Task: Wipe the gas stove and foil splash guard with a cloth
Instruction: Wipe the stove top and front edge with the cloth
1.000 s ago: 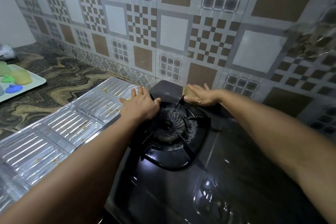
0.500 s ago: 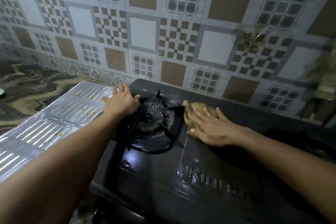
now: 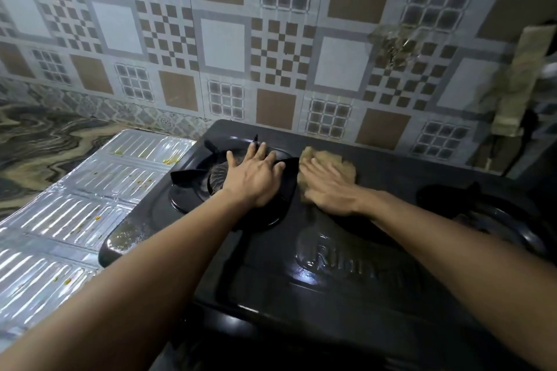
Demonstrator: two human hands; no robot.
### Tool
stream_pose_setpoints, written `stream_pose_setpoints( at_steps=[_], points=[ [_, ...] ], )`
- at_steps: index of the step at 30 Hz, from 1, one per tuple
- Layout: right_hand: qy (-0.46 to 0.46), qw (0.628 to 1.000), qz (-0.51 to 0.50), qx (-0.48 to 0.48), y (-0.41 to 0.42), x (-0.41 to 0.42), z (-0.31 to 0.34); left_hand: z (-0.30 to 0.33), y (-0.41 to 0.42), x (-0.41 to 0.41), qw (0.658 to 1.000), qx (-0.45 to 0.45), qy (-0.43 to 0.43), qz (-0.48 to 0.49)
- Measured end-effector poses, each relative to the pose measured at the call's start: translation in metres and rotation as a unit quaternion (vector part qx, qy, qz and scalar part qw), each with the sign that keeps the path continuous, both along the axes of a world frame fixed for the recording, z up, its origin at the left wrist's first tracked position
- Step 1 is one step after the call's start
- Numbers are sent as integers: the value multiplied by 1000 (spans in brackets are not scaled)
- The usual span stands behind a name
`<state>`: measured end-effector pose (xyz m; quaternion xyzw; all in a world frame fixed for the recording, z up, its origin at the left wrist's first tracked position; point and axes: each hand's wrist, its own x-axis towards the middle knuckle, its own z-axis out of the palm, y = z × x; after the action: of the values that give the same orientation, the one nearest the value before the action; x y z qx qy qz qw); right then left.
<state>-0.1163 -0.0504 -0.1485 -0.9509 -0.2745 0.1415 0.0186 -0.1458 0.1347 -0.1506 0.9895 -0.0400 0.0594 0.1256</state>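
Note:
A black two-burner gas stove (image 3: 331,286) fills the middle and right of the head view. My left hand (image 3: 256,178) lies flat, fingers spread, on the left burner's pan support (image 3: 193,181). My right hand (image 3: 328,187) presses a brown cloth (image 3: 337,163) flat onto the stove top between the two burners. The silver foil splash guard (image 3: 72,208) lies flat on the counter left of the stove, dotted with yellow food specks.
The right burner (image 3: 488,214) sits at the right edge, partly dark. A patterned tile wall (image 3: 271,39) stands right behind the stove, with a greasy stain (image 3: 394,42) on it. A marbled counter (image 3: 39,141) extends left. Taped paper (image 3: 518,78) hangs at far right.
My left hand moved from the burner's left rim onto its right side. My right hand and the cloth stayed between the burners, shifting slightly. The camera turned right.

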Motion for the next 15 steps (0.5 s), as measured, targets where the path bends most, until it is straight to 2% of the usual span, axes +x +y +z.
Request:
stream_pose_setpoints(
  at_steps=[3,6,9,13,15],
  points=[
    [11,998,55,0,-2,-65,5,2,1,3,1000,24,7,-3],
    [12,999,46,-2,-6,-88,3,7,0,5,997,64,25,-18],
    [2,1000,-31,-2,0,-58,3,8,2,4,997,59,44,-15],
    [-31,991,-133,-12,-12,5,0,19,-2,5,989,126,76,-15],
    [-32,987,-157,-19,-20,28,1,23,-7,8,989,122,77,-17]
  ],
)
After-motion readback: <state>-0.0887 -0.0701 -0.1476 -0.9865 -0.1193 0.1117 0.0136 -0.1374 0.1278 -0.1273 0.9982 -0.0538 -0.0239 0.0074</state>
